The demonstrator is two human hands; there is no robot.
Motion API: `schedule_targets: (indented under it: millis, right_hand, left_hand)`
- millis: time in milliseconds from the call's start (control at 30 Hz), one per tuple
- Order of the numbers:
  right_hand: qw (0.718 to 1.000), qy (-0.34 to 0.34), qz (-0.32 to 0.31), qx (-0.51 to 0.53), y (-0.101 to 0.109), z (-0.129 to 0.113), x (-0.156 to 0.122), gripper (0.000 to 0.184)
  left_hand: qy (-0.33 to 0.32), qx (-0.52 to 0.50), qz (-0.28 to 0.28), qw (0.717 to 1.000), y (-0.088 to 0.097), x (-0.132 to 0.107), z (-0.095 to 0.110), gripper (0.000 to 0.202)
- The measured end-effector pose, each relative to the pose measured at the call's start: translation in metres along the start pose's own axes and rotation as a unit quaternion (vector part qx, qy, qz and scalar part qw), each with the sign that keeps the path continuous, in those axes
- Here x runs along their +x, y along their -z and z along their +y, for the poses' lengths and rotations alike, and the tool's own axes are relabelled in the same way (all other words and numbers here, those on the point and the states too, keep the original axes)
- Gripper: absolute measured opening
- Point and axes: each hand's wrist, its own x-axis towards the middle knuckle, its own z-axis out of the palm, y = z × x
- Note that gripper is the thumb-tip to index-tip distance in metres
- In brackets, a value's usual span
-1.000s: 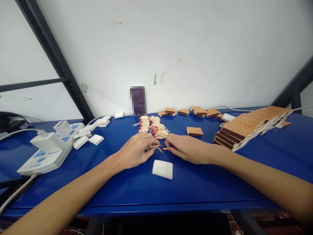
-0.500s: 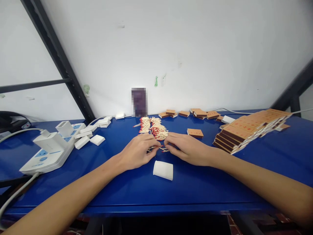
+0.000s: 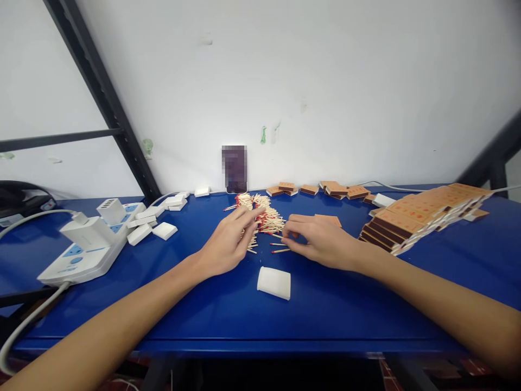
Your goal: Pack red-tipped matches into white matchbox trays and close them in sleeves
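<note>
A pile of red-tipped matches (image 3: 262,213) lies on the blue table (image 3: 325,309) near the wall. My left hand (image 3: 226,244) reaches into the pile's near edge with its fingers stretched out, and a small bunch of matches (image 3: 251,243) shows just under them. My right hand (image 3: 321,241) rests to the right of the pile, fingers curled, with its fingertips pinched on a match at the pile's edge. Two loose matches (image 3: 280,247) lie between my hands. A white matchbox tray (image 3: 274,282) sits in front of them.
Stacked brown matchbox sleeves (image 3: 411,217) fill the right side, with several more (image 3: 334,190) along the wall. At the left stand a white power strip with plugs (image 3: 87,244) and white trays (image 3: 152,225). A black shelf frame (image 3: 101,103) rises at the left.
My left hand has gone from a curled grip on a bunch of matches to stretched fingers reaching up into the pile. Loose matches now lie between my hands. The right hand shifted slightly.
</note>
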Motion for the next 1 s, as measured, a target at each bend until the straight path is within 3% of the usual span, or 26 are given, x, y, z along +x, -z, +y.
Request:
schedule_targets:
  millis: [167,333,567,733,1000]
  right_hand:
    - [0.997,-0.028,-0.067,-0.004,0.002,0.002,0.001,0.024]
    - [0.995,-0.031,-0.081,0.043,-0.001,0.001,0.0,0.028]
    - [0.992,0.027,-0.085,0.084,-0.006,0.0,0.001,0.016]
    - [0.992,0.031,-0.084,0.089,-0.006,-0.004,0.001,0.014]
    - [0.994,0.013,-0.072,0.077,-0.006,-0.002,0.0,0.013]
  left_hand:
    - [0.049,-0.027,0.013,0.998,0.004,0.001,-0.001,0.027]
    - [0.077,-0.08,-0.018,0.994,0.002,0.001,0.002,0.015]
    - [0.048,-0.077,-0.019,0.996,-0.002,0.004,0.005,0.009]
    - [0.06,-0.073,-0.025,0.995,-0.011,0.004,0.001,0.006]
    - [-0.002,-0.041,-0.114,0.993,-0.01,0.005,-0.001,0.007]
